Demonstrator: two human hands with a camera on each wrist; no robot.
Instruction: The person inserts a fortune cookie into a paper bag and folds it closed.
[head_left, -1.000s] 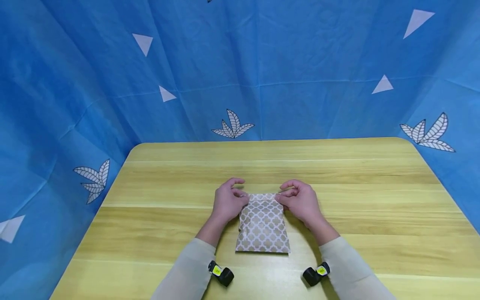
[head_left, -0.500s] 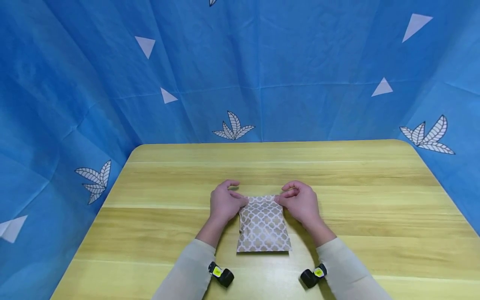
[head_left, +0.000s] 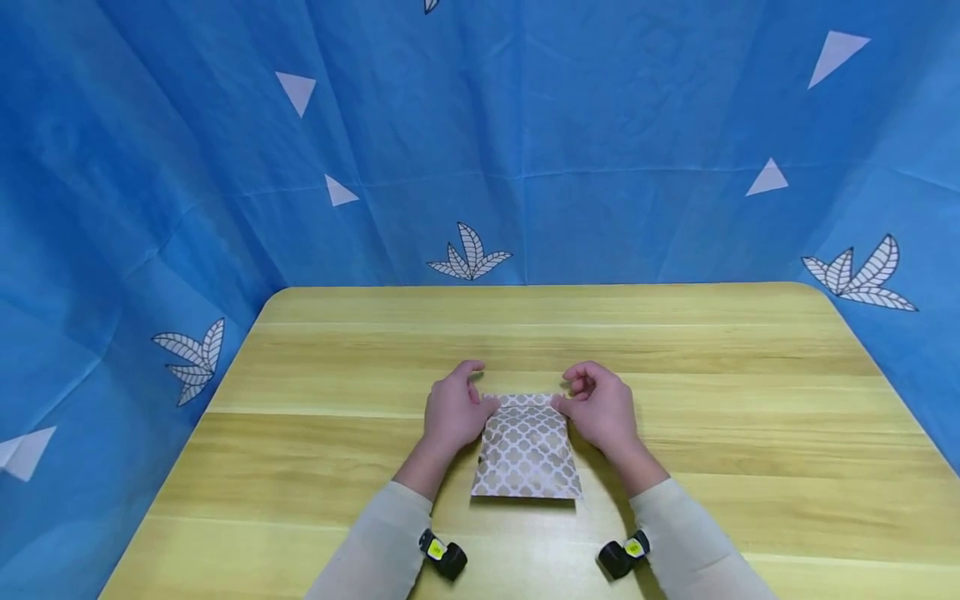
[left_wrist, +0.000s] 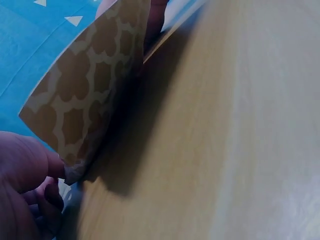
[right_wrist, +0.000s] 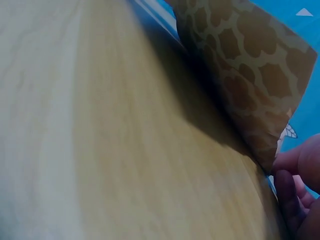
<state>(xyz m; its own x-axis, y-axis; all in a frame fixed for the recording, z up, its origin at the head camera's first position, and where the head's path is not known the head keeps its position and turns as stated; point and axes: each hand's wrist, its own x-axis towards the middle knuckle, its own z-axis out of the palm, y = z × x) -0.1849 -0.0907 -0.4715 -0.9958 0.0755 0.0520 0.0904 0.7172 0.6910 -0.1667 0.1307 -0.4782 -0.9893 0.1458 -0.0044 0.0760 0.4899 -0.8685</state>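
Observation:
A small brown paper bag with a white quatrefoil pattern is held between both hands in the head view, its lower edge casting a shadow on the table. A narrow folded band runs along its far end. My left hand pinches the far left corner between thumb and fingers. At the far right corner, my right hand pinches the paper in the same way. Both wrist views show the bag tilted up off the wood, its near end raised. Some fingertips are hidden behind the paper.
The wooden table has pale yellow grain and rounded far corners. Behind it hangs a blue curtain with white triangles and leaf prints. Small black devices with yellow labels sit on both sleeves.
My left hand has shifted slightly right and its fingers have changed position at the corner. The folded band, less distinct half a second ago, shows plainly across the bag's far end now.

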